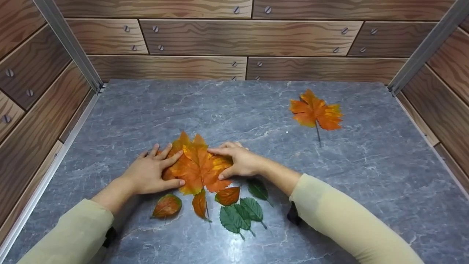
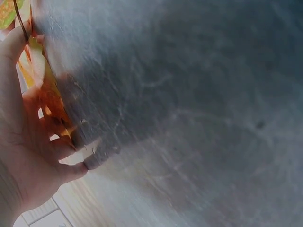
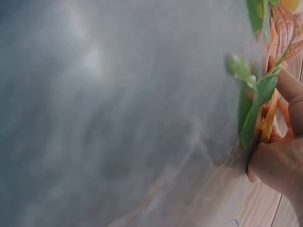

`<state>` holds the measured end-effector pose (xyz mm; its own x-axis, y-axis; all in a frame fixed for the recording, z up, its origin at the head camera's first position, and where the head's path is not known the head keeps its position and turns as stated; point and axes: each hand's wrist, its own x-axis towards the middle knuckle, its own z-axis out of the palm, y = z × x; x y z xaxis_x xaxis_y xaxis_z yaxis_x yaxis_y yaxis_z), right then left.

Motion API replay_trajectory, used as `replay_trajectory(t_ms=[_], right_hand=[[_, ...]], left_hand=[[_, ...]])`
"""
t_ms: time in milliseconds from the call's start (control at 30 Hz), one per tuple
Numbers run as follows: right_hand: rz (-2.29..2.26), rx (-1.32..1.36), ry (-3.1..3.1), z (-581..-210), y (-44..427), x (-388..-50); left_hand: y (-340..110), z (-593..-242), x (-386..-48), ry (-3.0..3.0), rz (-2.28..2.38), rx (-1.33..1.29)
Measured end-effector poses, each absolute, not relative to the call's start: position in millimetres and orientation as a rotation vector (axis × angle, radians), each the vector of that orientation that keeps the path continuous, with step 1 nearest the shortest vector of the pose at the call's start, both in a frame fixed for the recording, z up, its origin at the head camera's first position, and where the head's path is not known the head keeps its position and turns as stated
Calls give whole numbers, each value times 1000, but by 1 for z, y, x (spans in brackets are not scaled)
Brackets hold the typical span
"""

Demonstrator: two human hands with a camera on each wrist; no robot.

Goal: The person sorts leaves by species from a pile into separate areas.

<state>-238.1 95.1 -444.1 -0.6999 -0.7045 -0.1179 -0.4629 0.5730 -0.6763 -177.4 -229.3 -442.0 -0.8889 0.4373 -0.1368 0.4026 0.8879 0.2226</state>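
Observation:
Large orange maple-shaped leaves [image 1: 199, 165] lie overlapped on the grey marbled table, left of centre. My left hand [image 1: 148, 174] rests on their left side, fingers spread and thumb on the lower edge. Across from it, my right hand [image 1: 243, 161] touches the right side, index finger and thumb apart; its other fingers are partly hidden. Just below lie red-orange small leaves: one at left [image 1: 167, 206], a narrow one [image 1: 199, 206] and one at right [image 1: 228, 196]. In the left wrist view the left hand [image 2: 28, 156] reaches along the orange leaves' edge.
Several green leaves [image 1: 231, 218] overlap in front of the right hand, with a darker one [image 1: 258, 189] under its wrist. Another orange maple leaf [image 1: 317, 110] lies alone at the back right. Wood-patterned panels [image 1: 249, 36] and metal posts [image 1: 69, 44] enclose the table [image 1: 183, 106].

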Motion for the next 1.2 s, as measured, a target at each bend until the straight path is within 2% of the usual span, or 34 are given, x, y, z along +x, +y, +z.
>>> replay_trajectory(t_ms=[800,1200], right_hand=[[-998,-916,2334,-444,96,-245],[-1242,-747,2128,-444,105,-248]], left_hand=[[-230,-442,-179,2857,281,637],[-229,-441,-181,2850,273,633]])
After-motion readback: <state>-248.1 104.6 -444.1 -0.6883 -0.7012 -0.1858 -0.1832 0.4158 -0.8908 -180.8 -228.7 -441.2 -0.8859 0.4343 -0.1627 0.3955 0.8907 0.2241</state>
